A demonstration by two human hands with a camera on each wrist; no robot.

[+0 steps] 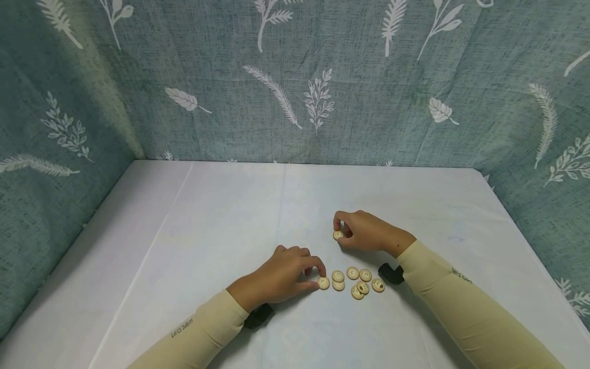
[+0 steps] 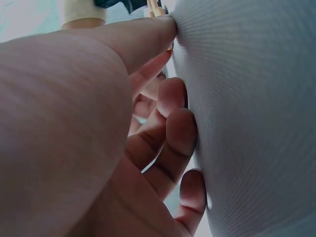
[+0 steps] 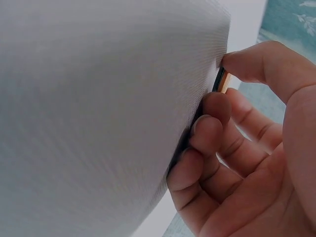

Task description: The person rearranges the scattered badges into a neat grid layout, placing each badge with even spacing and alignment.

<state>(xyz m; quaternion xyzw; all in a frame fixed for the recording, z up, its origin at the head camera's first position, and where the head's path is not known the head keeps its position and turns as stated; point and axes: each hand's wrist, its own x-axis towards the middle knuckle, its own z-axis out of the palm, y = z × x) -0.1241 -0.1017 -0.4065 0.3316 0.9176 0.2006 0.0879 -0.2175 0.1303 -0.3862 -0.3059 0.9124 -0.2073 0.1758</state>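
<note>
My right hand (image 1: 369, 230) pinches a small round wooden disc (image 1: 338, 234) between thumb and fingers, low at the white tabletop. That disc (image 3: 224, 81) shows edge-on in the right wrist view, between the thumb and a finger. Nearer the front, my left hand (image 1: 288, 272) has thumb and index finger at opposite edges of another wooden disc (image 1: 323, 283), pinching it against the table. The left wrist view shows the other fingers (image 2: 180, 131) curled, their tips by the cloth; the disc there is mostly hidden. Dark marks on the discs are too small to read.
Several more wooden discs (image 1: 352, 273) lie to the right of the left hand, and some overlap. A pair of discs (image 1: 338, 285) partly overlaps closest to that hand. The white table (image 1: 221, 205) ends at a green leaf-patterned curtain (image 1: 221, 123) behind and at both sides.
</note>
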